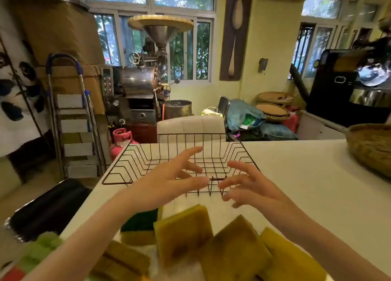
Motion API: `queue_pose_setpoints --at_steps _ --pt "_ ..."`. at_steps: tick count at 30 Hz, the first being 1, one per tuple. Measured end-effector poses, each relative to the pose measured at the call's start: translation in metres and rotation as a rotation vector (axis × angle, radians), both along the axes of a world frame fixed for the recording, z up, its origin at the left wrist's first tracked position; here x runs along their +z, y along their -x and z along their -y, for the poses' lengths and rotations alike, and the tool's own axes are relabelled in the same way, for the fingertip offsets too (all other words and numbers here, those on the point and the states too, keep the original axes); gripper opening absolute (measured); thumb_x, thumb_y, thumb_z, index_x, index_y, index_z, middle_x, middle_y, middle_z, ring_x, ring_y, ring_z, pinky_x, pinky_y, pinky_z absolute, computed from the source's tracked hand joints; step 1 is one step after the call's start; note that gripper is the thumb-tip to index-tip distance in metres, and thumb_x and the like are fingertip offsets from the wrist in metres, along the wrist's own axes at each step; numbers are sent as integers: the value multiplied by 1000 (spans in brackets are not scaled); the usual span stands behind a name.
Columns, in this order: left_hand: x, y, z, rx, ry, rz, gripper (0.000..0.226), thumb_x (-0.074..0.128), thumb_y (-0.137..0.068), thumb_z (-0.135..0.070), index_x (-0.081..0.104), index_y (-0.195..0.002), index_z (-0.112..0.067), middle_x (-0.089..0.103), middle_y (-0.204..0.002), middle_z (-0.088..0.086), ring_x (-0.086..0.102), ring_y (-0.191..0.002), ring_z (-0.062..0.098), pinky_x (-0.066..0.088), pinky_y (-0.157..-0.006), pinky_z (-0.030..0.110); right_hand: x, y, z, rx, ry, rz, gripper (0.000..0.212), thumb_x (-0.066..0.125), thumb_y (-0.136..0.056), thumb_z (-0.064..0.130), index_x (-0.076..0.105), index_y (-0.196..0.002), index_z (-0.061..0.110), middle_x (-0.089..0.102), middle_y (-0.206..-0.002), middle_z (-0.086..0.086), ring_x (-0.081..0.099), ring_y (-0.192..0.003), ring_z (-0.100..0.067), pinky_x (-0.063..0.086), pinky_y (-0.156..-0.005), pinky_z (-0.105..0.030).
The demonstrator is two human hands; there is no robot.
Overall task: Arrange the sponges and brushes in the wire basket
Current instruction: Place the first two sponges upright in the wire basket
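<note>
A black wire basket stands empty on the white table, its near rim under my fingers. My left hand and my right hand hover over that near rim, fingers spread, holding nothing. Closer to me lie several sponges: a yellow-green one, a brownish one, a yellow one, a green-topped one and a tan one. Something fuzzy and green, possibly a brush, lies blurred at the lower left.
A woven basket sits at the table's right edge. A white chair back stands behind the wire basket. Left of the table are a step ladder, a pink gas cylinder and a black roll.
</note>
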State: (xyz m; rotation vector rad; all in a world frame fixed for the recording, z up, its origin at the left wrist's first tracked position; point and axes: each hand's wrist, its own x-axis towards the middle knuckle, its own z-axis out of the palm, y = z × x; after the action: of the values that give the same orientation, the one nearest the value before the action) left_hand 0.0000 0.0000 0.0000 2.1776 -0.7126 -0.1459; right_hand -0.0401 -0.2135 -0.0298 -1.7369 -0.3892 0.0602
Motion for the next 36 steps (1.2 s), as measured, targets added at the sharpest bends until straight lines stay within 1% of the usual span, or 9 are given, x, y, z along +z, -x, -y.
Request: queue_pose_setpoints --at_steps 6,9,13,18,24,28,30,33,36 --pt "-46 9 -2 -3 -228 22 63 53 -70 -64 31 -127 -47 44 -121 -25 43 -111 -4 40 -86 17 -30 14 11 58 331 59 70 69 -57 57 35 -118 57 54 -109 31 48 -110 7 40 -92 -16" --pt "-56 11 -4 -10 -326 61 55 57 -74 -53 36 -124 -43 43 -122 -20 41 -112 1 38 -83 16 -35 20 14 117 525 53 82 74 -50 62 25 -117 65 41 -113 40 37 -107 19 39 -80 0" --pt "-64 14 -6 -2 -380 85 59 62 -76 -42 31 -126 -45 41 -129 -15 39 -114 6 40 -95 28 -39 22 15 206 710 114 83 77 -53 57 26 -118 61 29 -121 38 29 -110 19 36 -85 -5" --pt "-71 16 -8 -1 -365 117 62 63 -77 -36 28 -127 -48 38 -134 -15 36 -117 7 38 -96 27 -38 17 16 237 822 229 60 74 -63 45 41 -113 52 34 -122 30 28 -114 13 31 -91 -11" --pt "-74 20 -11 -9 -352 98 63 61 -78 -38 25 -129 -49 42 -130 -13 41 -112 8 43 -95 31 -20 3 27 34 638 248 43 70 -57 52 56 -98 50 57 -101 28 51 -97 8 45 -72 -15" --pt "-76 21 -12 -12 -372 44 64 58 -80 -39 20 -131 -51 40 -131 -11 41 -112 10 45 -94 31 -26 -18 27 -138 314 77 14 66 -63 50 65 -74 43 68 -74 20 63 -73 4 47 -52 -11" --pt "-76 20 -13 -4 -381 28 65 57 -80 -40 18 -131 -51 40 -131 -11 41 -112 10 45 -92 28 -32 -31 25 -161 264 10 16 63 -69 52 68 -68 37 69 -66 16 65 -67 -2 45 -55 -14" --pt "-75 18 -14 7 -355 3 64 58 -79 -43 20 -129 -53 41 -123 -15 43 -103 7 44 -80 19 -43 -50 27 -190 242 -119 22 54 -80 46 67 -75 30 69 -75 7 65 -76 -12 44 -63 -24" --pt "-70 17 -15 54 -283 32 60 62 -73 -47 31 -125 -52 44 -112 -19 47 -93 3 44 -69 13 -52 -62 31 -182 232 -261 23 52 -82 47 65 -85 28 69 -85 2 64 -84 -14 48 -61 -24"
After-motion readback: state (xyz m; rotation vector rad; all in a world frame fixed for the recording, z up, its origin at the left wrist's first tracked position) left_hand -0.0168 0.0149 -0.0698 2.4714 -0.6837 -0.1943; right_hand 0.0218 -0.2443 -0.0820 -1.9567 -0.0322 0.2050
